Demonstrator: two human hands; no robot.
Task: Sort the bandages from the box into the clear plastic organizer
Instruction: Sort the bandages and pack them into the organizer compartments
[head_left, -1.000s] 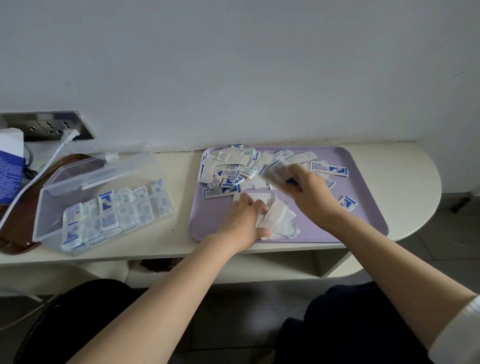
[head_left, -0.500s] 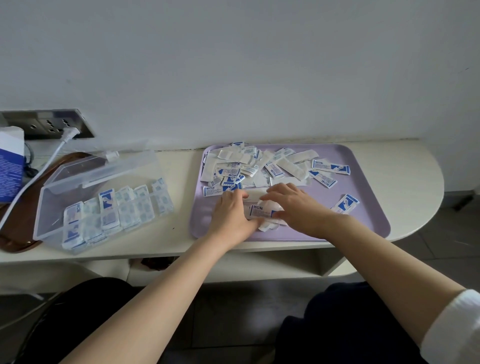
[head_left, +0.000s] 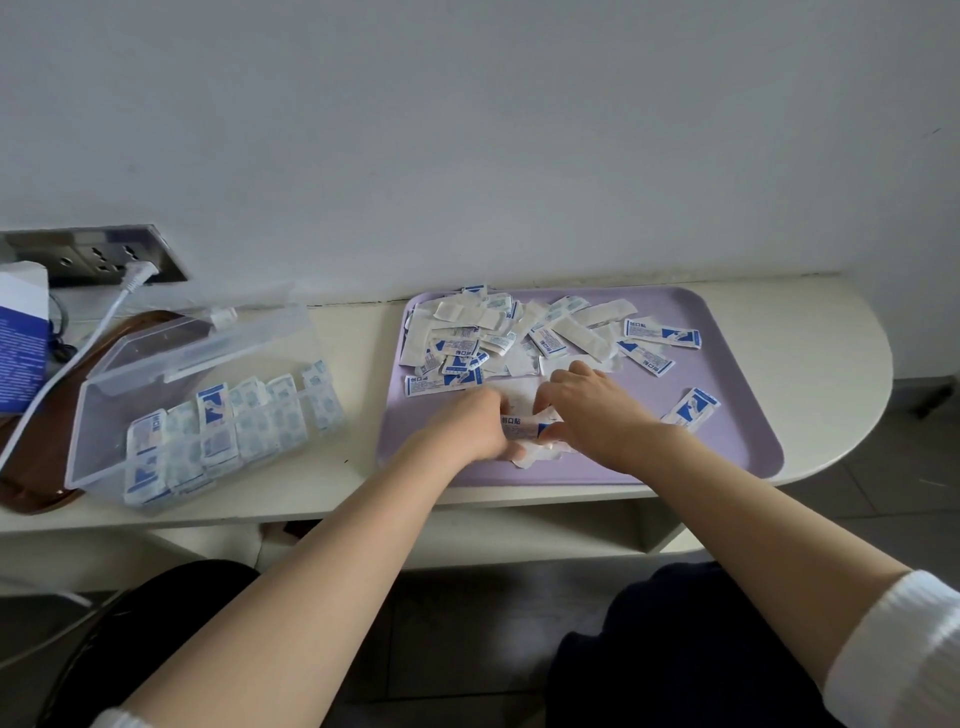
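A lilac tray (head_left: 727, 457) on the white shelf holds a loose heap of white-and-blue bandage packets (head_left: 498, 338) along its far side. Near the tray's front, my left hand (head_left: 467, 428) and my right hand (head_left: 597, 410) meet over a small stack of bandages (head_left: 524, 426); both pinch its ends, a blue-printed packet on top. To the left stands the clear plastic organizer (head_left: 104, 415) with its lid open and several compartments filled with bandages. A single packet (head_left: 693, 408) lies at the tray's right.
A blue-and-white box (head_left: 21, 338) stands at the far left by a wall socket (head_left: 98, 257) with a white cable (head_left: 78, 353). A brown tray (head_left: 31, 493) lies under the organizer. The shelf's rounded end is at the right.
My right hand came back from the far heap to the tray's front and joined my left hand on the stack, adding a blue-printed packet on top. The left hand stayed in place.
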